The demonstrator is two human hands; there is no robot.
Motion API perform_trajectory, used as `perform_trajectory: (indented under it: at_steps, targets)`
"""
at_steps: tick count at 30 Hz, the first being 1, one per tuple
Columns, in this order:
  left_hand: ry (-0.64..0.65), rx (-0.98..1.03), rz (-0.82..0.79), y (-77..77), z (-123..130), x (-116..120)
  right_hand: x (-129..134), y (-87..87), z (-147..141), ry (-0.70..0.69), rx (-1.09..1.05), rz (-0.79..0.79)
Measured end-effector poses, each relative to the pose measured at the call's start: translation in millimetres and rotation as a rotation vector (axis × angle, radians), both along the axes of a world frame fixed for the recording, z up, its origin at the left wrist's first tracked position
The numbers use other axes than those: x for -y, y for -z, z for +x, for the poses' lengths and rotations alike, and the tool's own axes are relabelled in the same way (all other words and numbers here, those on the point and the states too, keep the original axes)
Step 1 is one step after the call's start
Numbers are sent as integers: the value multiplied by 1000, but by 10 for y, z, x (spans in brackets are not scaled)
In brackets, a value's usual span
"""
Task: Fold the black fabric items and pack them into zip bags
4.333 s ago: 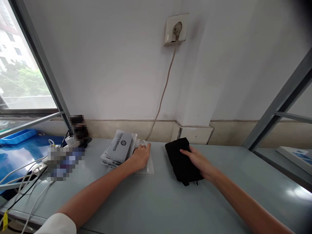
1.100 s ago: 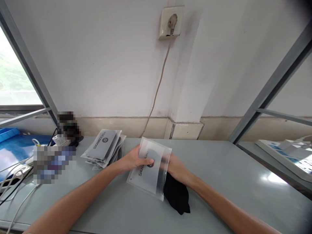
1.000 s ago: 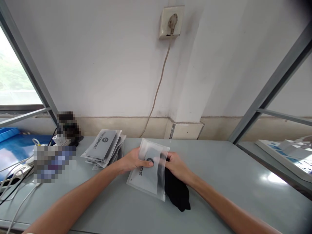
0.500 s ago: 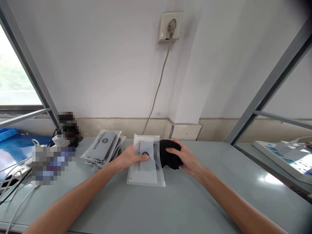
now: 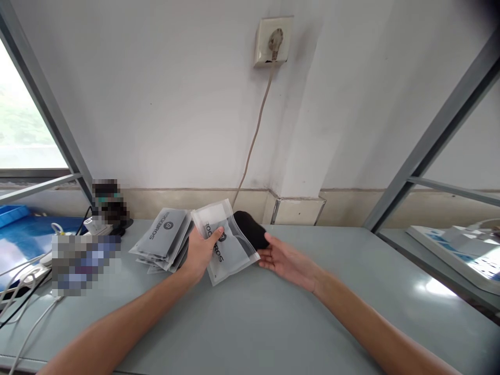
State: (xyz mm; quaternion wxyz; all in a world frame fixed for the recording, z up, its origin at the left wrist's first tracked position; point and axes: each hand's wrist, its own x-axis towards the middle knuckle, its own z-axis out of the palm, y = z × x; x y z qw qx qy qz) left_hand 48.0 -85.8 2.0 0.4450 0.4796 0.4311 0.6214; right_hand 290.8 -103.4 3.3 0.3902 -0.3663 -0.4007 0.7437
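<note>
The gray tabletop [image 5: 250, 328] runs up to two bare hands, the right hand [image 5: 287, 260] with fingers stretched and loosely parted, their tips at the near end of the black cloth item [image 5: 250, 230] and the bag's corner. The left hand [image 5: 199, 252] grips the frosted bag [image 5: 230, 255], thumb across its printed front (it reads ROCKBROS). The black cloth item sits at the bag's right edge; how much is inside, I cannot tell. Left of these lies a stack of similar bags [image 5: 164, 234]; beyond, a cord [image 5: 258, 125] climbs to the wall socket [image 5: 273, 41].
</note>
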Motion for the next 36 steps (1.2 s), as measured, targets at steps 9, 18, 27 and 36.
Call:
perform_trajectory:
  at_steps: [9,18,27,36]
  targets:
    - [129,-32,-97,47,38,50,41,-17,-131,258,-84,90]
    - [300,-40,-105,17,69,152,96,-33,-164,195,-144,103]
    - [478,98,-331,-9,74,167,119,-50,-132,195,-141,93]
    - [600,93,-474,-177,-10,216,119,-6,-152,181,-49,59]
